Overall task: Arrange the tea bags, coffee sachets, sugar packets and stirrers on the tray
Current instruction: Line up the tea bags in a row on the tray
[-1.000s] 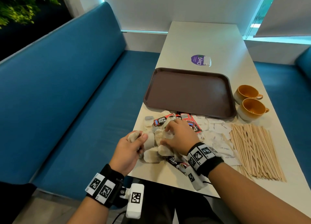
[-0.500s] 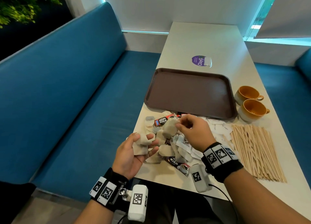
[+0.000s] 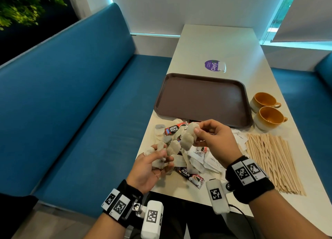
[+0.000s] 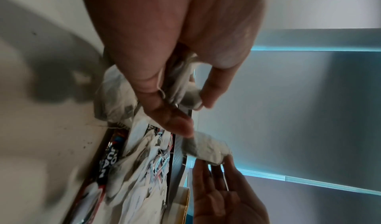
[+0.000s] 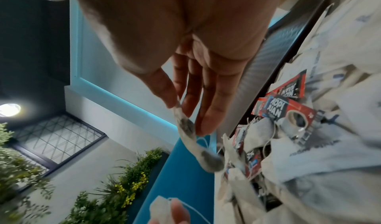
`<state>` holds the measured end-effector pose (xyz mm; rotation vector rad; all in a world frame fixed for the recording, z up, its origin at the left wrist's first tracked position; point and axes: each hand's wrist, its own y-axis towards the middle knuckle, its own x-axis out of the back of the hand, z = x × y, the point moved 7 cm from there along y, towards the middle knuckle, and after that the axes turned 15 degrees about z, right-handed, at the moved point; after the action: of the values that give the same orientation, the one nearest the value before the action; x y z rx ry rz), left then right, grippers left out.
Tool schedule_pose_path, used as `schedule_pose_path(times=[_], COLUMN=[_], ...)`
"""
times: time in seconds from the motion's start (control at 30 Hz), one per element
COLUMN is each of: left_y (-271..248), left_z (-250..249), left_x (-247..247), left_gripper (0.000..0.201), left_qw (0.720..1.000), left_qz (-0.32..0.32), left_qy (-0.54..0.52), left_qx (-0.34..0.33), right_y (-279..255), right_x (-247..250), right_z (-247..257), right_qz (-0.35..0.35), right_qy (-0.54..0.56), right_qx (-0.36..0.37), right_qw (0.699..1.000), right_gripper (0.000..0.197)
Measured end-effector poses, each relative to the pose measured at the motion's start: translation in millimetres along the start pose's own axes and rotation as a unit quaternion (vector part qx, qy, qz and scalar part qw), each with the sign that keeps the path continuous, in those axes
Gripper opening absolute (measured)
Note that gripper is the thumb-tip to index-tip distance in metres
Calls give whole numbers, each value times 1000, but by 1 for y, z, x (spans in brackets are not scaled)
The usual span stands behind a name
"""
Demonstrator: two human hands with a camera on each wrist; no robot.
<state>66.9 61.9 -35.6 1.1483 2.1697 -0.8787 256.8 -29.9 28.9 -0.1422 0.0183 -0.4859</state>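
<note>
My right hand (image 3: pixel 206 133) pinches a grey tea bag (image 3: pixel 188 137) by its top and holds it above the pile; in the right wrist view the same tea bag (image 5: pixel 191 139) hangs from thumb and fingers. My left hand (image 3: pixel 152 164) lies palm up at the table's left edge, its fingers curled round a bunch of tea bags (image 3: pixel 159 156), seen close as tea bags (image 4: pixel 185 87) in the left wrist view. Under both hands lies a mixed pile of tea bags, red coffee sachets (image 3: pixel 172 130) and white sugar packets (image 3: pixel 213 160). The brown tray (image 3: pixel 203 98) behind the pile holds nothing. Wooden stirrers (image 3: pixel 269 159) lie to the right.
Two orange cups (image 3: pixel 267 116) stand right of the tray. A purple sticker (image 3: pixel 213 65) is on the table behind it. The blue bench (image 3: pixel 71 104) runs along the table's left edge, just below my left hand.
My right hand rose from the pile with a tea bag pinched in it. My left hand turned palm up, keeping its tea bags, and shifted slightly toward the right hand.
</note>
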Motion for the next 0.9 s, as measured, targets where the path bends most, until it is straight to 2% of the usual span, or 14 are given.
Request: schedule_pose_path(times=[0.07,0.13,0.17,0.27,0.3,0.37,0.43,0.5,0.57,0.67,0.9], left_y=[1,3,5,8,8,11,12,12,9,4,1], left_z=[3,2,1,-5,-7,-8,-6,0,9,18,19], left_x=[-2,-1,-1,-3,-5,-7,-11,-15,-22,-30,-44], left_gripper=[33,38,35,7,8,15,19,24,41,59,73], left_qw=[999,1000,1000,994,991,988,991,996,996,990,978], left_qz=[17,15,10,-18,-23,-23,-10,14,57,97,181], left_qy=[-33,-22,2,96,117,132,124,92,46,1,82], left_qx=[-2,-11,-18,-52,-66,-74,-53,-6,54,101,66], right_y=[-2,-4,-5,-7,-7,-9,-11,-14,-14,-11,-9], right_x=[-2,-3,-3,-6,-9,-18,-28,-34,-35,-32,-30], right_z=[2,3,3,0,-2,-4,-2,4,7,6,3], right_qz=[-3,-7,-9,-11,-4,28,75,117,138,135,111], right_qy=[14,11,7,2,8,34,63,71,61,9,-29], right_qx=[2,-2,-6,-24,-32,-46,-55,-61,-61,-57,-38], right_qw=[1000,1000,1000,1000,999,998,994,989,987,989,993], right_gripper=[6,6,6,6,5,4,5,4,5,11,18])
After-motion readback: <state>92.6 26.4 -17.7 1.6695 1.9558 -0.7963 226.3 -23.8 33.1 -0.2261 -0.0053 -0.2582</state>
